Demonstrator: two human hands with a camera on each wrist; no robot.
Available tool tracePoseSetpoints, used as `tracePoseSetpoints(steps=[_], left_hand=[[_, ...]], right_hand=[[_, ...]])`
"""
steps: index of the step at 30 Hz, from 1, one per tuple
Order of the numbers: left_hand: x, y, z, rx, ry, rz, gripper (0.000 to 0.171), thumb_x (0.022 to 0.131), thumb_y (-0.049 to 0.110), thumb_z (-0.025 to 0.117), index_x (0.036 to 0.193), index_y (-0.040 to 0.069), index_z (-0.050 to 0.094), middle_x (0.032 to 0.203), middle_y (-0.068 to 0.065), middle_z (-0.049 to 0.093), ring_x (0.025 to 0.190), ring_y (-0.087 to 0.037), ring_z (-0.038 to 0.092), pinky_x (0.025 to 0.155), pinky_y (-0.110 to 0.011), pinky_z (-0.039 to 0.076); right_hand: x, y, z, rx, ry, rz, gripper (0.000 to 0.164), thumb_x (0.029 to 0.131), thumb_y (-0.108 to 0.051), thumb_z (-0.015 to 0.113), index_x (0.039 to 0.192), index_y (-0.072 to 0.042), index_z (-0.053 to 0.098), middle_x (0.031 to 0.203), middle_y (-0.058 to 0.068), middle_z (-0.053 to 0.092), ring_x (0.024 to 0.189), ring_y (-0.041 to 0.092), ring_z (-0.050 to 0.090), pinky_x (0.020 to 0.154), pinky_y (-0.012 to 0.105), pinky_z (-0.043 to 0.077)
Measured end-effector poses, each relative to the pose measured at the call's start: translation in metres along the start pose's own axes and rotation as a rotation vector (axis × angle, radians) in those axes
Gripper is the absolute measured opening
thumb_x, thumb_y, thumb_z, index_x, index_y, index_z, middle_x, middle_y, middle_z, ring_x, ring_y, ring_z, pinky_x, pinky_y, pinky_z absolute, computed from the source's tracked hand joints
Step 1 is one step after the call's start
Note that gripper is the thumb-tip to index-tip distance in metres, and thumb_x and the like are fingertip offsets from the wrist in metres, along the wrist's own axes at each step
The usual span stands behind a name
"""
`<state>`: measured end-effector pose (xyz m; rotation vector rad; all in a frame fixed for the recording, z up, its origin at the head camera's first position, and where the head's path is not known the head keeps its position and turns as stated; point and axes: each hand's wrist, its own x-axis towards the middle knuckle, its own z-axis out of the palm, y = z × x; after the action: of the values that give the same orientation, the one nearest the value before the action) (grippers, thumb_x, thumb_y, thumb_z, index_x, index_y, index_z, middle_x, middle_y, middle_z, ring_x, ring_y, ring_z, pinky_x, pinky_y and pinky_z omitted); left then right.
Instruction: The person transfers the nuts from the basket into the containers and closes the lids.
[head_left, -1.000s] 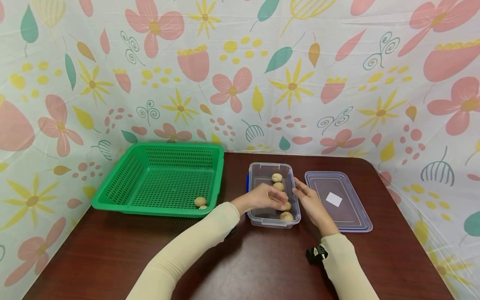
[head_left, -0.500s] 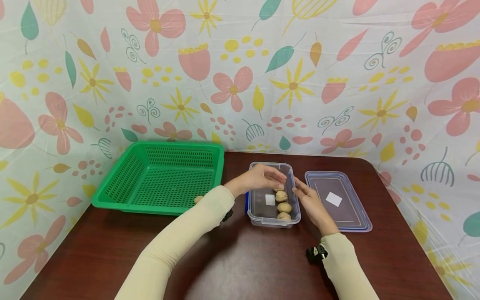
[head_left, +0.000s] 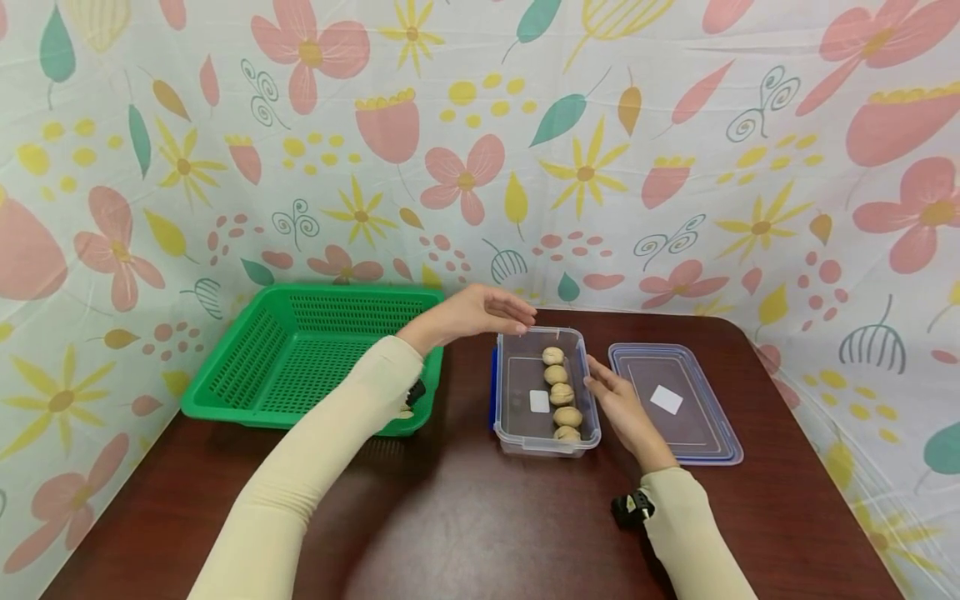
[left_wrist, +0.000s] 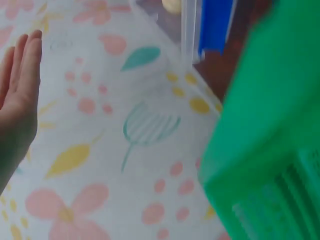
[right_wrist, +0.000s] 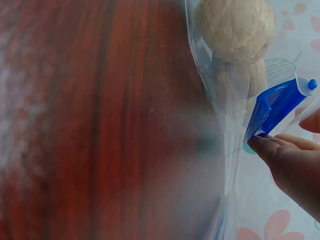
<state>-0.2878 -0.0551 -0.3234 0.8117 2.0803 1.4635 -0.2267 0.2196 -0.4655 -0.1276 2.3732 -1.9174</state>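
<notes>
A clear plastic food container (head_left: pixel 517 375) stands on the table, with several walnuts (head_left: pixel 562 394) lined up along its right side. My left hand (head_left: pixel 476 315) is raised past its far left corner with nothing in it; the left wrist view shows the fingers (left_wrist: pixel 31 65) extended. Against the container's right wall rests my right hand (head_left: pixel 618 404), its fingers lying along the side. In the right wrist view those fingers (right_wrist: pixel 280 150) touch the blue latch (right_wrist: pixel 280 110). Left of the container sits a green basket (head_left: pixel 300 417), where a walnut (head_left: pixel 405 412) shows partly behind the left sleeve.
A clear lid (head_left: pixel 697 417) with a white label lies on the table to the right of the container. Another blue latch (head_left: pixel 495 387) hangs on the container's left side. Behind the dark wooden table (head_left: pixel 495 533) hangs a floral cloth (head_left: pixel 465 100).
My left hand has lifted out of the container and moved left and away toward the basket, uncovering the row of walnuts. My right hand has stayed at the container's side.
</notes>
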Motion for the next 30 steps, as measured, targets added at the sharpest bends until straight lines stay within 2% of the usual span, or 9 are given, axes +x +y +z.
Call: tracePoseSetpoints(steps=[9, 13, 18, 22, 24, 30], left_hand=[[-0.024, -0.003, -0.047, -0.032, -0.005, 0.038, 0.039, 0.09, 0.01, 0.069, 0.128, 0.005, 0.061, 0.125, -0.016, 0.062, 0.112, -0.023, 0.062, 0.098, -0.037, 0.048], [-0.034, -0.012, -0.067, -0.044, -0.008, 0.021, 0.041, 0.09, 0.009, 0.068, 0.13, 0.003, 0.059, 0.129, -0.021, 0.058, 0.113, -0.024, 0.061, 0.1, -0.041, 0.046], [-0.043, -0.029, -0.089, -0.018, -0.039, 0.004, 0.043, 0.091, 0.01, 0.067, 0.132, 0.003, 0.058, 0.129, -0.016, 0.06, 0.119, -0.027, 0.057, 0.102, -0.042, 0.043], [-0.05, -0.045, -0.102, 0.002, -0.05, -0.043, 0.044, 0.091, 0.014, 0.068, 0.133, 0.005, 0.057, 0.13, -0.013, 0.06, 0.125, -0.034, 0.051, 0.103, -0.04, 0.043], [-0.055, -0.053, -0.108, -0.001, -0.06, -0.066, 0.046, 0.092, 0.013, 0.067, 0.134, 0.003, 0.055, 0.133, -0.016, 0.057, 0.127, -0.037, 0.048, 0.105, -0.041, 0.041], [-0.066, -0.069, -0.119, 0.0, -0.081, -0.136, 0.049, 0.092, 0.012, 0.066, 0.136, -0.003, 0.051, 0.134, -0.016, 0.056, 0.125, -0.028, 0.053, 0.107, -0.044, 0.038]], right_hand=[[-0.002, -0.002, 0.0, -0.003, -0.006, 0.008, 0.051, 0.104, -0.009, 0.039, 0.15, 0.004, 0.022, 0.157, 0.02, 0.019, 0.144, 0.034, 0.015, 0.116, 0.047, 0.015], [-0.002, -0.002, 0.0, -0.001, -0.005, 0.015, 0.051, 0.104, -0.009, 0.039, 0.151, 0.004, 0.022, 0.157, 0.02, 0.019, 0.144, 0.034, 0.015, 0.116, 0.047, 0.015], [-0.002, -0.002, 0.0, 0.003, -0.001, 0.014, 0.051, 0.104, -0.01, 0.04, 0.151, 0.003, 0.022, 0.156, 0.02, 0.019, 0.144, 0.033, 0.016, 0.116, 0.047, 0.015], [-0.002, -0.001, 0.0, 0.008, 0.003, 0.015, 0.051, 0.104, -0.011, 0.04, 0.151, 0.002, 0.023, 0.156, 0.02, 0.02, 0.144, 0.033, 0.017, 0.116, 0.047, 0.015], [-0.002, -0.001, 0.0, 0.011, 0.003, 0.014, 0.051, 0.104, -0.01, 0.04, 0.151, 0.003, 0.023, 0.156, 0.02, 0.02, 0.144, 0.033, 0.017, 0.117, 0.046, 0.015], [-0.001, -0.001, -0.001, 0.006, 0.0, 0.016, 0.052, 0.104, -0.011, 0.04, 0.151, 0.003, 0.022, 0.156, 0.02, 0.019, 0.144, 0.033, 0.016, 0.117, 0.047, 0.015]])
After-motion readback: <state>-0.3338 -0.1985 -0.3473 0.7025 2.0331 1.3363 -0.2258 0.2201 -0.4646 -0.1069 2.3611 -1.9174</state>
